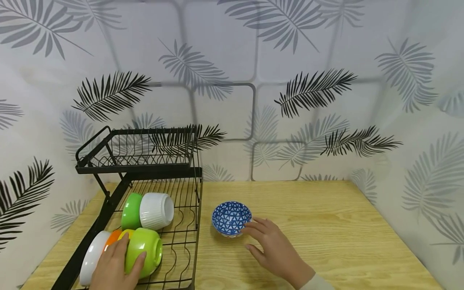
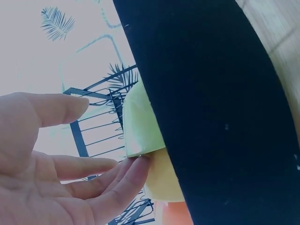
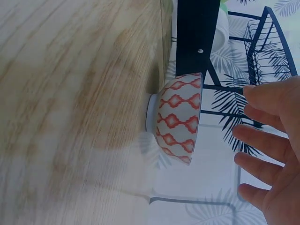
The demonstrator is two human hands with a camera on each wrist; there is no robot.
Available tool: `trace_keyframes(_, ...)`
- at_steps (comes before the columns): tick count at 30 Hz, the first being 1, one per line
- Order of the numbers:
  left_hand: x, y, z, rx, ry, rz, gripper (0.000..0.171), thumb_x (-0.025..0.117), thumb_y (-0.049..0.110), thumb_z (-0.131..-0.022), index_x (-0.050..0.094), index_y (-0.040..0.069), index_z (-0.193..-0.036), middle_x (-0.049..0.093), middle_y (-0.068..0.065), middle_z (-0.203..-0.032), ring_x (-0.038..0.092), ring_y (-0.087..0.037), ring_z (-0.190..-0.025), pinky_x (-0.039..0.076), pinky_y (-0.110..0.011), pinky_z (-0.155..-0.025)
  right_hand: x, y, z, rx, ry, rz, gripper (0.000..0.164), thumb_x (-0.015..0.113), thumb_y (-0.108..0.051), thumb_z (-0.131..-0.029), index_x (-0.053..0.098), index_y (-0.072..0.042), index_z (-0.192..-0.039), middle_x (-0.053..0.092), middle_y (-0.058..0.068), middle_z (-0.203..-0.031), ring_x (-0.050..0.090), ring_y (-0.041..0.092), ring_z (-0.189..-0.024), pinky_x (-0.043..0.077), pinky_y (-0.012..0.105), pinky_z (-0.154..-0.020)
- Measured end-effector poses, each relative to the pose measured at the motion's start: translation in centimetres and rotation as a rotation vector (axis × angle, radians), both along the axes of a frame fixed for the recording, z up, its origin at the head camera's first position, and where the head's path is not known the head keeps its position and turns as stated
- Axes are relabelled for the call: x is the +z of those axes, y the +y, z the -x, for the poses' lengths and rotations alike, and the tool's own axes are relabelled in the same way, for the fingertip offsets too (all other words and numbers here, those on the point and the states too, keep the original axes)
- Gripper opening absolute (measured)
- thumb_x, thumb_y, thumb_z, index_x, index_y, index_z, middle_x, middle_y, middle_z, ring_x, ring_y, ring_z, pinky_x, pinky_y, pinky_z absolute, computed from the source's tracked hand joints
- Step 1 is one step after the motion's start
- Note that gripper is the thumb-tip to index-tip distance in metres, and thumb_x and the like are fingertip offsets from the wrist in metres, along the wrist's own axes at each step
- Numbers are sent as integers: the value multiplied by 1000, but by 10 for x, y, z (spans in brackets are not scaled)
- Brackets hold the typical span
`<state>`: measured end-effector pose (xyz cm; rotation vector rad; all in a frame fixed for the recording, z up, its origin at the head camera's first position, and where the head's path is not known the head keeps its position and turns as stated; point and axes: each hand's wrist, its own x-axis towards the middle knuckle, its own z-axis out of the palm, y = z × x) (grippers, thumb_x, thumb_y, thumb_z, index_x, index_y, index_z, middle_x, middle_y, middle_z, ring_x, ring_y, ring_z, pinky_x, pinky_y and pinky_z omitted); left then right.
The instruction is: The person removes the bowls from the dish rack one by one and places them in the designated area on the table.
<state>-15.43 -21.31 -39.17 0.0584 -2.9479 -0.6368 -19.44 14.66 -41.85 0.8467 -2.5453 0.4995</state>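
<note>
My left hand is at a row of bowls lying on their sides in the rack. In the left wrist view its fingertips are right at the seam between the lime green bowl and the yellow bowl, while the thumb stands apart from them. A white bowl and an orange bowl are partly hidden behind this hand. On the table, a small bowl stands upright, blue and white inside, with red diamonds outside. My right hand is beside its right rim, fingers spread and holding nothing.
The black two-tier dish rack fills the left side, its upper shelf raised at the back. Behind the front bowls lie a green bowl and a white ribbed cup. A leaf-patterned backdrop rises behind the wooden table.
</note>
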Motion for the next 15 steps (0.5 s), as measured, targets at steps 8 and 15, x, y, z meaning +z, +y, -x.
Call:
trace_keyframes(8, 2, -1, 4, 9, -36, -32, 64, 62, 35, -91, 47, -16, -127, 60, -20, -99, 61, -27, -82, 54, -45, -71, 1, 6, -5, 2, -12, 1, 39, 72, -21, -86, 64, -10, -123, 63, 7, -125, 50, 34, -125, 40, 60, -102)
trace_keyframes(15, 3, -5, 8, 31, -85, -109, 65, 65, 39, -89, 51, -15, -124, 67, -5, -87, 63, -17, -76, 56, -37, -67, 1, 8, -8, -1, -29, 0, 42, 72, -23, -87, 62, -11, -126, 62, 7, -127, 49, 34, -126, 40, 58, -102)
